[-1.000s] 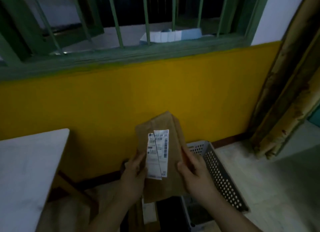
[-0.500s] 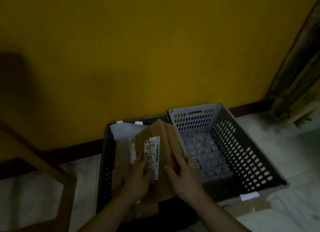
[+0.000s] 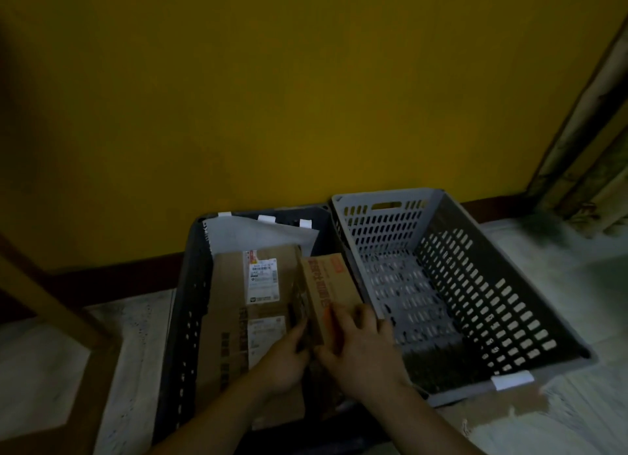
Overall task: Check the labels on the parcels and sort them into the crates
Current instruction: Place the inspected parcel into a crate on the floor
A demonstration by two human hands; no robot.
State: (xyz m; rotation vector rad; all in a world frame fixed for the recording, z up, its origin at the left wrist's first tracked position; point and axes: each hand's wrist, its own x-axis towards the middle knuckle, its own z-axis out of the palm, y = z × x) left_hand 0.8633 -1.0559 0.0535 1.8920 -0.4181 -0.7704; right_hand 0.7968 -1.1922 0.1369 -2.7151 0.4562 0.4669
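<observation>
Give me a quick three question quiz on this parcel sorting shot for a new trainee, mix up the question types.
1. True or false: the light grey crate holds several parcels.
2. Which crate is the brown parcel being lowered into? A) dark crate B) light grey crate
3. Fill in: the parcel is held by ___ hands, the left hand and the right hand.

Key: 1 false, it looks empty; 2 A; 3 both.

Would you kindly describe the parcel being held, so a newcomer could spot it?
Two crates stand against the yellow wall; look in the dark crate on the left. Along its right side, both hands grip a brown parcel standing on edge with red print, unlike the flat parcels beside it.
</observation>
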